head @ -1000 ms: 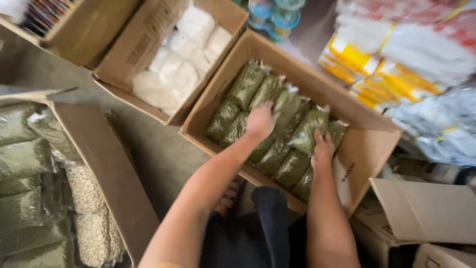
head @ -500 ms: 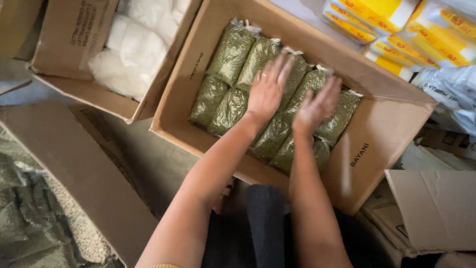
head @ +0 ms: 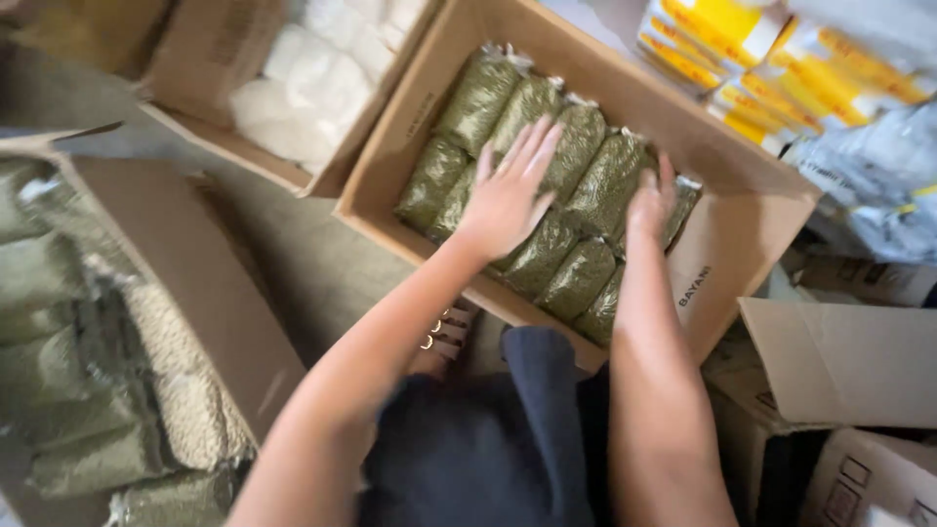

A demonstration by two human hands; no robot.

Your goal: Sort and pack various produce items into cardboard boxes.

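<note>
A brown cardboard box (head: 727,244) lies open in front of me, packed with several clear bags of small green beans (head: 478,98) in two rows. My left hand (head: 508,195) lies flat on the middle bags, fingers spread. My right hand (head: 652,203) presses on the bags at the right end of the rows, fingers curled down between them. Neither hand holds anything.
A second open box (head: 195,59) with white bags (head: 303,83) stands to the left. At far left, a box (head: 205,283) holds green and pale bean bags (head: 88,390). Yellow and white packets (head: 771,54) are stacked at the upper right, more cartons (head: 839,371) at the lower right.
Both hands stayed on the green bags; the left hand spread flat and the right slid towards the right end. The view shifted, showing the far-left box again.
</note>
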